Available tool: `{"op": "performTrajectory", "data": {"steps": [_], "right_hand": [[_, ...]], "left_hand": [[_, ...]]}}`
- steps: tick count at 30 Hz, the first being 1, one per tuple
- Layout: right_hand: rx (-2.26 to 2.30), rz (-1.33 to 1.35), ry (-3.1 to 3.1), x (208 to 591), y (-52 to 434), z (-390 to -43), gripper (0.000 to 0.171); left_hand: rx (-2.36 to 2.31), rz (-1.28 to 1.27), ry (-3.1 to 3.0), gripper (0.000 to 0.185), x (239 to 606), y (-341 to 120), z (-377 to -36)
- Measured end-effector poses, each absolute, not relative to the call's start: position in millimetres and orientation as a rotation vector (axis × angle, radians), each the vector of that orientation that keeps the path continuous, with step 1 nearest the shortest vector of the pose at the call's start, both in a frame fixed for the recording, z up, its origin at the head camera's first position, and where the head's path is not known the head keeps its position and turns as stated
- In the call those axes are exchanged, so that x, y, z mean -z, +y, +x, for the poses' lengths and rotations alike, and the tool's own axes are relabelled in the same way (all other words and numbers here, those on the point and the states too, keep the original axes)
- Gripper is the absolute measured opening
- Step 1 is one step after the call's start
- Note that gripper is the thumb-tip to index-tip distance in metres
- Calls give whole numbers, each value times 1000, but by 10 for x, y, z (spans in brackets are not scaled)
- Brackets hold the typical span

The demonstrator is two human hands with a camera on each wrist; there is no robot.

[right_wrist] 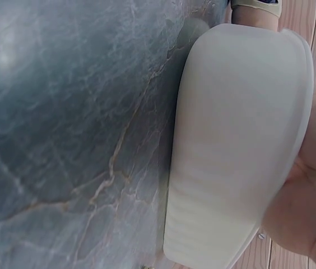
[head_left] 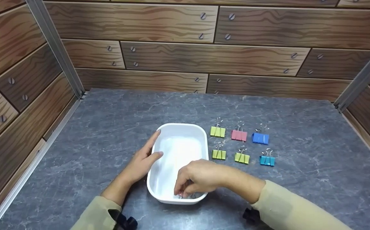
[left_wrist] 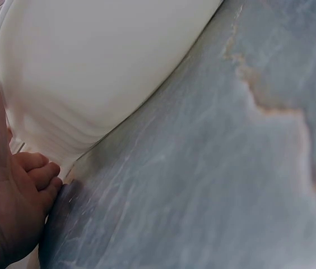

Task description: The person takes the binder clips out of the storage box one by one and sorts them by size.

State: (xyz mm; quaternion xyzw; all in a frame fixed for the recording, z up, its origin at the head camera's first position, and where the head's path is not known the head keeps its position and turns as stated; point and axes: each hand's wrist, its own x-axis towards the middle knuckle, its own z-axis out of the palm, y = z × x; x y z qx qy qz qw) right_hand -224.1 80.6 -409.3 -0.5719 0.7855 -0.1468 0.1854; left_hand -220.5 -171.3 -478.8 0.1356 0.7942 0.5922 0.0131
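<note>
A white rectangular tub (head_left: 179, 127) stands on the table in front of me. My left hand (head_left: 141, 163) holds its left side, thumb over the rim and index finger along the outside. In the left wrist view, curled fingers (left_wrist: 40, 171) of that hand show beside the tub's wall. My right hand (head_left: 199, 175) reaches over the right rim into the near end, fingertips together at a small pink binder clip (head_left: 180, 194), mostly hidden by the fingers. Wire handles (head_left: 192, 195) show beside them on the tub's floor. In the right wrist view the tub's outer wall (right_wrist: 236, 140) hides the fingertips.
Right of the tub, binder clips stand in two rows. The far row has a yellow-green clip (head_left: 217, 132), a pink one (head_left: 239, 135) and a blue one (head_left: 260, 138). Nearer are two yellow-green clips (head_left: 219, 155) (head_left: 242, 158) and a teal one (head_left: 267, 160). Wood-patterned walls (head_left: 172, 57) enclose the table.
</note>
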Motion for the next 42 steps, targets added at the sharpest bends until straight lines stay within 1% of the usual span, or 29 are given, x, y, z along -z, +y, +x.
{"op": "performTrajectory", "data": {"steps": [13, 25, 32, 42], "right_hand": [[382, -1601, 2233, 4092, 802, -2237, 11], [404, -1606, 2248, 4108, 816, -2235, 11], [422, -1547, 2304, 4110, 806, -2213, 12], [526, -1464, 2373, 4132, 795, -2197, 7]], "left_hand": [[-1848, 415, 2483, 73, 4782, -1698, -2209], [-1852, 425, 2492, 72, 4782, -1677, -2218], [-1851, 428, 2499, 72, 4776, -1682, -2211], [-1841, 413, 2497, 72, 4784, -1695, -2218]]}}
